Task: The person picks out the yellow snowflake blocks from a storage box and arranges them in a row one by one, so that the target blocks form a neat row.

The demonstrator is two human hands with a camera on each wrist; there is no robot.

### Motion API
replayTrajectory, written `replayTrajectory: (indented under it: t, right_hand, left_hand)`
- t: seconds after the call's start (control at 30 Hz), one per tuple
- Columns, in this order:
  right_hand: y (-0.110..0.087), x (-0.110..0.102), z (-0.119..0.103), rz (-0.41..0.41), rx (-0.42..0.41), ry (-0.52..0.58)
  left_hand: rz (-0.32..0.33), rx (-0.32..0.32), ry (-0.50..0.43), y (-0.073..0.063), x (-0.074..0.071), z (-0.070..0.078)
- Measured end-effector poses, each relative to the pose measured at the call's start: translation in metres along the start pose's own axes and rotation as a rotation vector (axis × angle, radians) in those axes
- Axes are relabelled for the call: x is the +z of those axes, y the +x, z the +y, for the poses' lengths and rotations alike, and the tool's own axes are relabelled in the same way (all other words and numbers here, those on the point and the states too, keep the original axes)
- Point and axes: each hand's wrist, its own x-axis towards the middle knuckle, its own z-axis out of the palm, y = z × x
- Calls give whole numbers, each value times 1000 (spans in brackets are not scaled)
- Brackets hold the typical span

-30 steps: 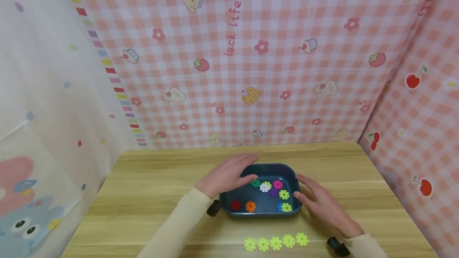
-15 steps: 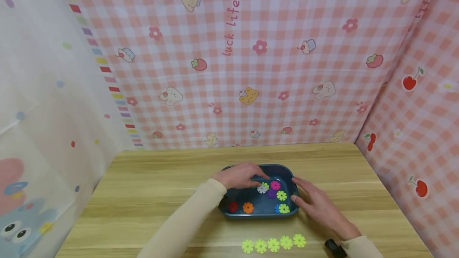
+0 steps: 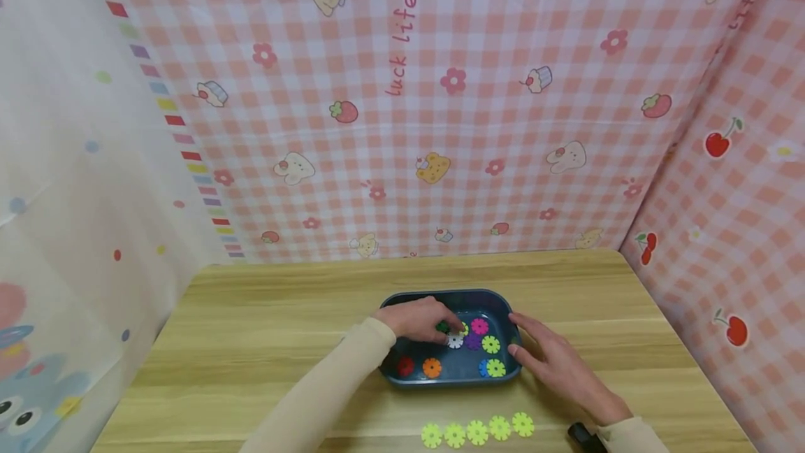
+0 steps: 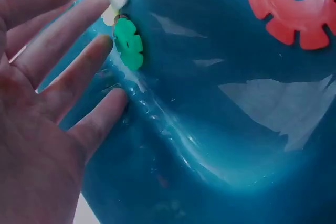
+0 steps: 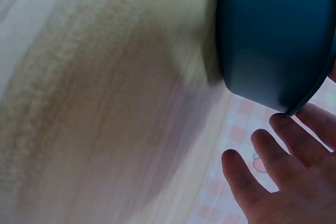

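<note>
Here's the left hand (image 3: 414,318), lower middle of the head view, down inside the dark blue tray (image 3: 449,379) from its left side! Thumb and index tips are right at the white disc (image 3: 455,341) and the partly hidden lime disc (image 3: 465,328); whether anything is pinched, I cannot tell. The left wrist view has the other fingers long and loose, with the green disc (image 4: 129,44) just off their tips.

Over to the tray's right end, and the right hand (image 3: 562,365) is relaxed, fingers extended, grasping nothing, tips against the rim.

Right of the tray's middle, the pink disc (image 3: 480,326) sits just above the purple disc (image 3: 472,342); lower right, the blue disc (image 3: 483,368) is partly covered by a yellow-green disc (image 3: 496,368). Lower left, the red disc (image 3: 405,367) and the orange disc (image 3: 432,368) lie side by side, apart.

And along the bottom of the frame, a row of 5 yellow-green discs (image 3: 477,432) on the wooden table (image 3: 251,327), with pink checked cloth (image 3: 497,124) filling the upper frame.
</note>
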Motion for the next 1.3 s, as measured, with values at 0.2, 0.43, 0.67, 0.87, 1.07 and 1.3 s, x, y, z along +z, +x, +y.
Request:
replayTrajectory:
  t: [0.2,0.43,0.67,0.87,1.07,1.3]
  right_hand:
    - [0,-2,-2,2,0,-13]
    - [-1,-3,-4,-9,8,-2]
    - [1,0,-3,-25,29,-8]
    - [1,0,-3,-38,59,2]
    - [0,-3,-4,-37,53,8]
    - [0,-4,-2,-39,43,13]
  left_hand:
    - [73,18,-89,2,0,-1]
    - [127,-1,-84,9,5,-2]
    - [132,-7,6,19,17,-9]
    - [147,61,80,19,19,-9]
    - [138,104,106,21,19,-10]
    - [87,70,124,23,20,-3]
